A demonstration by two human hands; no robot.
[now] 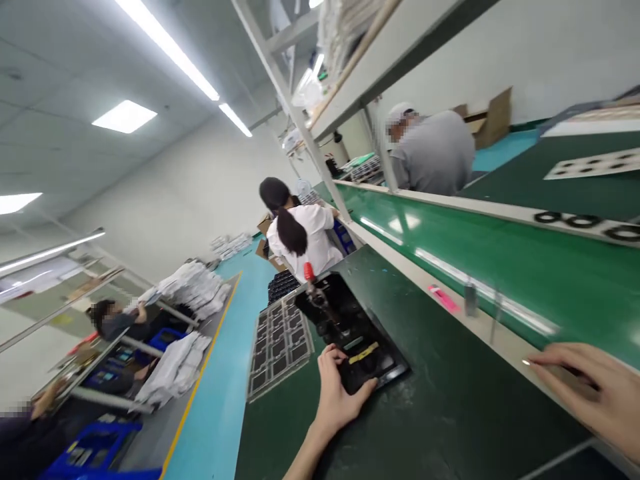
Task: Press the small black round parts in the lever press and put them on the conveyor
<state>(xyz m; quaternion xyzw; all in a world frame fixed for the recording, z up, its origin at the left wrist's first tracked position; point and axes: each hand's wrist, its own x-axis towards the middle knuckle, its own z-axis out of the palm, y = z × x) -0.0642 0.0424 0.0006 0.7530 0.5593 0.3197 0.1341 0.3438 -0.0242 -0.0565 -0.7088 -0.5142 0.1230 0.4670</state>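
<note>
A black fixture [370, 370] with a red-handled toggle clamp [320, 293] lies on the dark green bench top. My left hand [337, 393] grips its near end, fingers curled at the left side and thumb along the front edge. Inside the fixture, a yellow strip [364, 353] shows near the fingers. At the right, over the bench's pale ledge, my right hand [595, 387] has thumb and forefinger pinched together. A tiny bright spot shows at those fingertips; what they hold is too small to name.
A clear tray of dark square parts [283, 340] sits left of the fixture. A pink object [443, 299] and a small grey bottle-like item [471, 297] stand on the ledge [510, 353] beside the green belt [480, 260]. Co-workers sit ahead and at left.
</note>
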